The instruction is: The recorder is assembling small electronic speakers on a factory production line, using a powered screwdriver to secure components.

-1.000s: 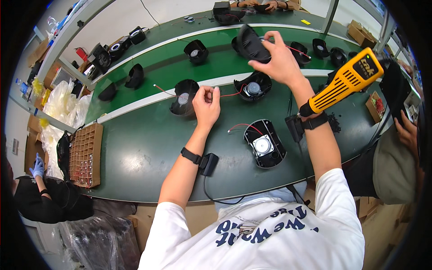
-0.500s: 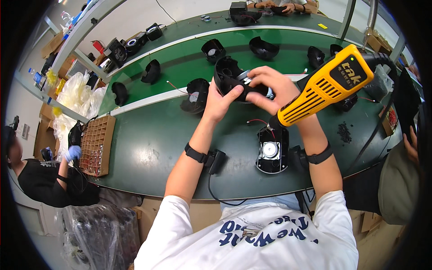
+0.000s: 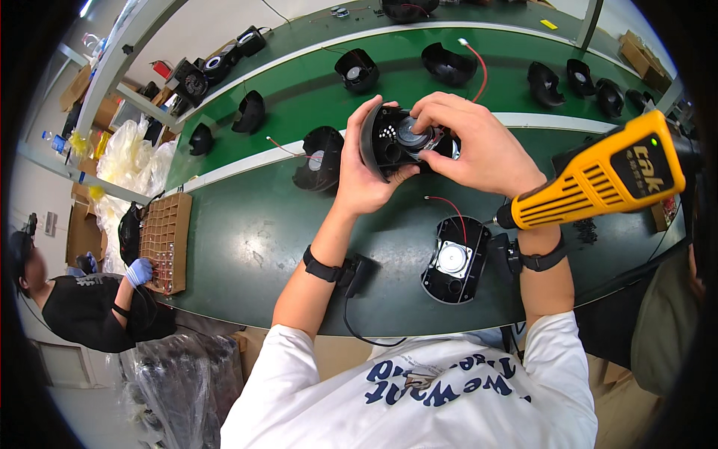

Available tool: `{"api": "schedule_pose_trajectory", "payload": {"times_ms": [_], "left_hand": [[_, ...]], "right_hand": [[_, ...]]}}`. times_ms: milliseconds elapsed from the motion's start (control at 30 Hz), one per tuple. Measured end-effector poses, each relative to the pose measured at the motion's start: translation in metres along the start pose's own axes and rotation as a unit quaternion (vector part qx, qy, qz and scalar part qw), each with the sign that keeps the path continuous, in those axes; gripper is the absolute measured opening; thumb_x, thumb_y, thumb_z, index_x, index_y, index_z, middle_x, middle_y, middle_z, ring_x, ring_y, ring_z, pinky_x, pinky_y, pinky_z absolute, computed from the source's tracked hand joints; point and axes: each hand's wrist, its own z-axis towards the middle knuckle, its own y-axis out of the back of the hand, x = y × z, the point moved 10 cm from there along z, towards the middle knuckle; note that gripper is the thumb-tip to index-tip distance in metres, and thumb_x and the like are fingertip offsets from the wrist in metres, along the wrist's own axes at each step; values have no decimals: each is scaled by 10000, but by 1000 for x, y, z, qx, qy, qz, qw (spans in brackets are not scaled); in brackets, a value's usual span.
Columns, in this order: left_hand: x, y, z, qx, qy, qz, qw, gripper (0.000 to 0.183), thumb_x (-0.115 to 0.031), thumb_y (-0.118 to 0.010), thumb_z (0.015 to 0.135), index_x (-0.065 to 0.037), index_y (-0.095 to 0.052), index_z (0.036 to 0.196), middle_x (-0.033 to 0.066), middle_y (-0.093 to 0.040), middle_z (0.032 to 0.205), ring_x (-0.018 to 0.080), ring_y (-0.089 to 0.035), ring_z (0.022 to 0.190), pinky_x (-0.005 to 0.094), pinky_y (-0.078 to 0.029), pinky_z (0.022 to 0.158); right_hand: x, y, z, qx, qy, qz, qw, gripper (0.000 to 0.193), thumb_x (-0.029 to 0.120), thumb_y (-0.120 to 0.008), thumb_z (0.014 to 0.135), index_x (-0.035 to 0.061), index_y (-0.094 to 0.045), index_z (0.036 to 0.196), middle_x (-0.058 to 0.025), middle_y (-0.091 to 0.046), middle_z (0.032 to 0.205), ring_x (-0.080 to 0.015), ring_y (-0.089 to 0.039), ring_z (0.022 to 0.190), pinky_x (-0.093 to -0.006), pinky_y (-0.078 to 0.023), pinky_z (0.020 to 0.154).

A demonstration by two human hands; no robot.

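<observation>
Held from its left side, a curved black speaker housing [image 3: 369,150] is in my left hand [image 3: 356,179], with the thumb along its near edge. My right hand [image 3: 482,146] grips a round speaker driver [image 3: 410,136] by its rim, at the mouth of the housing. Whether the driver touches the housing inside, I cannot tell. A red wire [image 3: 485,71] with a white plug rises behind my right fingers. Below my hands lies a black panel [image 3: 435,288] with a white-framed speaker [image 3: 452,259] in it and another red wire.
A yellow electric screwdriver [image 3: 598,179] hangs over my right forearm, its tip beside the panel. Several black housings stand on the bench, one [image 3: 320,161] left of my hands. A divided cardboard box [image 3: 177,224] stands at the left, by a gloved co-worker [image 3: 97,303]. Small black parts [image 3: 585,230] lie at right.
The driver now shows its face within the housing's opening, and the red wire has come up behind my right hand. The screwdriver appears further right and lower. The co-worker's gloved hand has moved to the box.
</observation>
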Motion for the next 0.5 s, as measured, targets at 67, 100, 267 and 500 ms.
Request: {"api": "schedule_pose_trajectory", "payload": {"times_ms": [67, 100, 267, 500], "left_hand": [[2, 0, -1, 0, 5, 17, 1000, 1078, -94, -962, 677, -40, -316, 1539, 175, -516, 1469, 268, -556, 1319, 406, -461, 1127], [2, 0, -3, -2, 7, 33, 999, 1078, -73, -961, 671, -44, -321, 1537, 175, -512, 1471, 268, -557, 1317, 408, -462, 1126], [-3, -8, -4, -18, 3, 39, 999, 1065, -35, -951, 668, -45, -321, 1527, 171, -496, 1471, 269, -557, 1309, 410, -459, 1128], [-1, -2, -7, -67, -7, 21, 998, 1071, 20, -935, 649, -80, -289, 1498, 163, -434, 1468, 280, -533, 1304, 405, -444, 1119]], "right_hand": [[1, -4, 0, 7, 0, -28, 1000, 290, 16, -721, 761, 26, -606, 1027, -105, -605, 1003, -305, -636, 890, -402, -541, 774], [1, -6, 0, 8, 0, -25, 1000, 290, 16, -721, 761, 26, -606, 1027, -105, -605, 1003, -305, -636, 890, -402, -541, 774], [-10, -3, -5, -40, -19, 6, 999, 273, 2, -711, 751, 16, -604, 1002, -104, -591, 1026, -303, -640, 861, -381, -537, 743], [-12, 1, -3, -56, -24, 16, 998, 245, 6, -706, 747, 0, -586, 960, -117, -577, 969, -280, -639, 805, -362, -539, 707]]}}
